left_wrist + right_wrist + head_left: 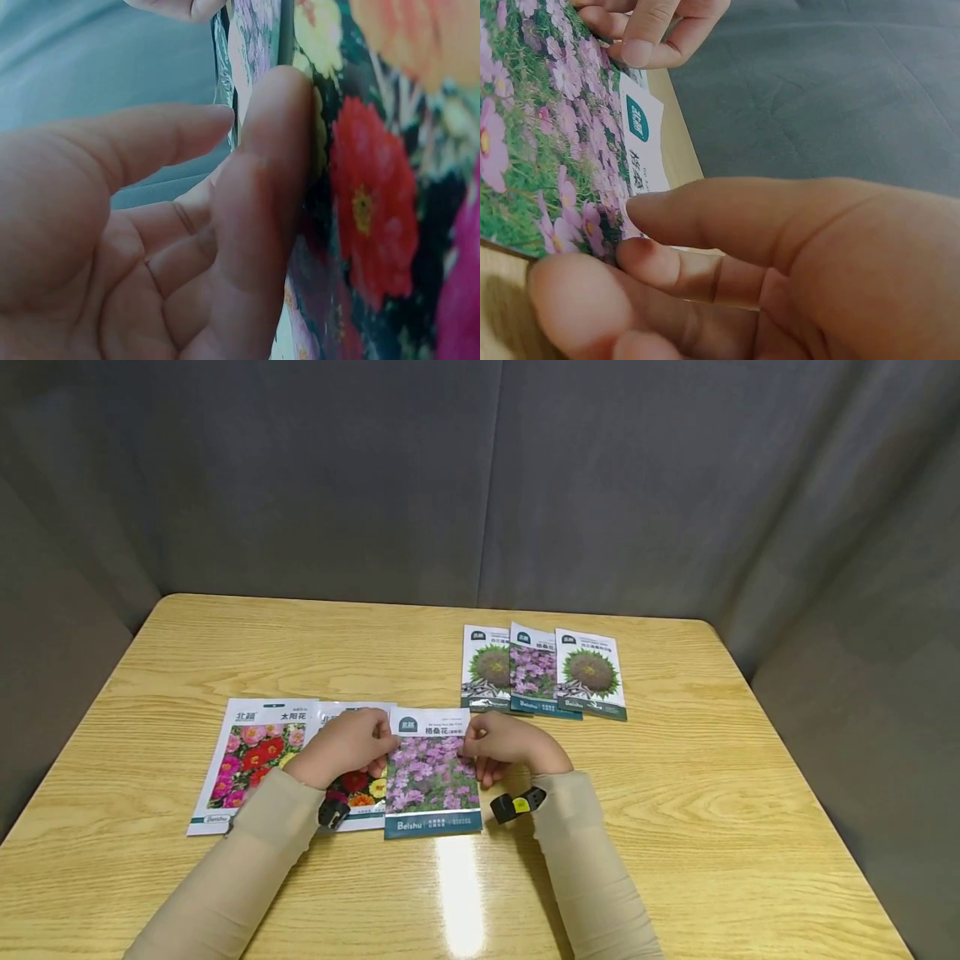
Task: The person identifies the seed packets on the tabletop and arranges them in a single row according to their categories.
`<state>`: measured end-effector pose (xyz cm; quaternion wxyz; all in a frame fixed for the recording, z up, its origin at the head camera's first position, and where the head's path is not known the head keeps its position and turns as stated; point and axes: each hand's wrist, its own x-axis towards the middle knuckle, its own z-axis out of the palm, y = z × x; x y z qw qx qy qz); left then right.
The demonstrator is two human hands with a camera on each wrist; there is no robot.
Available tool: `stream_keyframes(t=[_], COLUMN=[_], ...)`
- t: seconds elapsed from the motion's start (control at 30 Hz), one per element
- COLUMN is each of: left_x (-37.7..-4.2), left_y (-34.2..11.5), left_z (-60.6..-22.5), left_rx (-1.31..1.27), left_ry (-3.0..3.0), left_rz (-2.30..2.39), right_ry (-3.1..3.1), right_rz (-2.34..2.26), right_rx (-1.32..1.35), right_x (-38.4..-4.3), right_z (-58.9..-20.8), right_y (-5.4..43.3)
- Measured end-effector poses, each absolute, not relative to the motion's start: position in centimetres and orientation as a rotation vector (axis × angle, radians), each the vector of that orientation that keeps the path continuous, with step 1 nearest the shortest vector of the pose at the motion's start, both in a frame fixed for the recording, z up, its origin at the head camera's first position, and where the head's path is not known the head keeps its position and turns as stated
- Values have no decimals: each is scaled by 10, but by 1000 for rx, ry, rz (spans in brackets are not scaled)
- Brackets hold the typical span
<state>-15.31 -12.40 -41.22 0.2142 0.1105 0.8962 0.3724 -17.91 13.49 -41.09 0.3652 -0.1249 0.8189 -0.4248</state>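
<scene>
The pink packet (433,777), at the centre of the frame, reads 格桑花 beside a dark green 北蔬 logo, with "Beishu" on the teal band at its foot; the finer print is too small to read. It is a flat pouch, white above a photo of massed pink flowers. The left hand (348,745) pinches its left edge and the right hand (519,745) its right edge. Just left lies a mixed-bloom packet (363,806), its title partly covered; further left, the sun packet (251,760) reads 太阳花 and "Beishu". Upper right of centre, three seed packets (590,672) overlap. Wood of the desk (697,810) runs from the right hand to the desk's right edge
</scene>
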Motion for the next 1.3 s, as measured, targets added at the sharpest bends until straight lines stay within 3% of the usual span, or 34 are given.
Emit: stream_keyframes(t=[0.8, 1.3], left_x=[-155, -186], left_y=[-103, -37], left_z=[-410, -403], left_rx=[431, 348], left_ry=[2677, 2367], left_rz=[1205, 1637], right_ry=[2302, 2662], right_rz=[-1234, -1409], right_rx=[-365, 50], right_x=[-190, -197], right_z=[-395, -395], right_y=[172, 184])
